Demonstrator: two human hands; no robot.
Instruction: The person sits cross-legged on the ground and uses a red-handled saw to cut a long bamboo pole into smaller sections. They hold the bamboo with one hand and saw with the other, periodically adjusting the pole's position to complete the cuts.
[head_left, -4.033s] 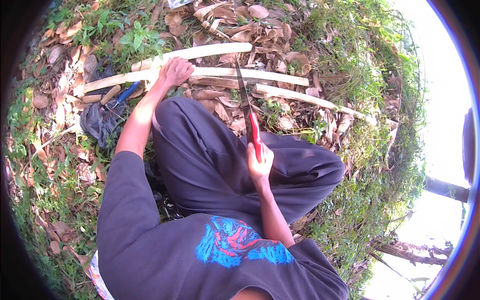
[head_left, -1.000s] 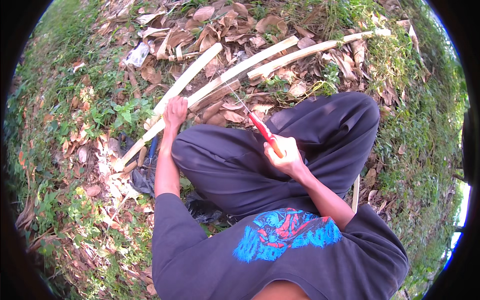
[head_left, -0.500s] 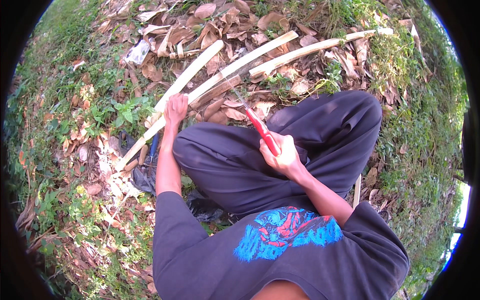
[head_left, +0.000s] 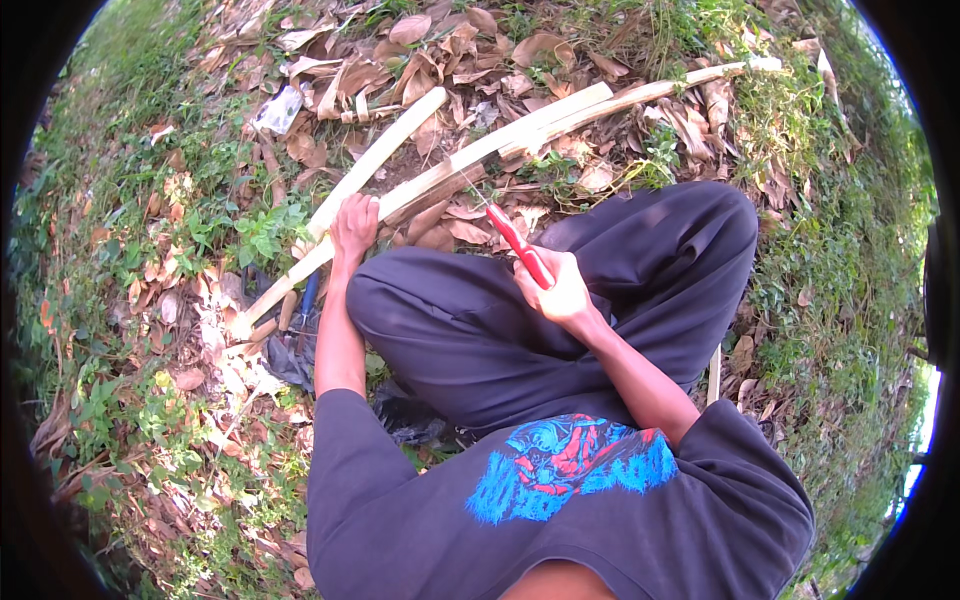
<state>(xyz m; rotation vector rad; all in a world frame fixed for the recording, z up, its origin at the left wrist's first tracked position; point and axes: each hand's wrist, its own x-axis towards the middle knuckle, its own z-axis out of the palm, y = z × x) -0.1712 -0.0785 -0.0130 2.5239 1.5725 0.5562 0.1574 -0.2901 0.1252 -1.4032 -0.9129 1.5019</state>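
My left hand (head_left: 355, 226) is closed around a long pale wooden strip (head_left: 500, 138), which slants from the near left up to the far right. In my right hand (head_left: 562, 290) is the red handle of a thin-bladed saw (head_left: 522, 245). Its blade, seen nearly edge-on, reaches up to the strip's near edge; whether it touches the wood I cannot tell. A second pale strip (head_left: 385, 150) lies just beyond my left hand. A short, browner piece of wood (head_left: 437, 190) sits beneath the held strip.
Another long strip (head_left: 660, 90) runs to the far right, partly under the held one. Wooden-handled and blue-handled tools (head_left: 309, 290) lie by dark plastic (head_left: 290, 360) near my left forearm. Dry leaves and grass cover the ground. My crossed legs (head_left: 460, 330) are close below the wood.
The held strip's far end has shifted right and nearer, now overlapping the strip behind it. My right hand has drawn the saw slightly left and back, so less blade shows.
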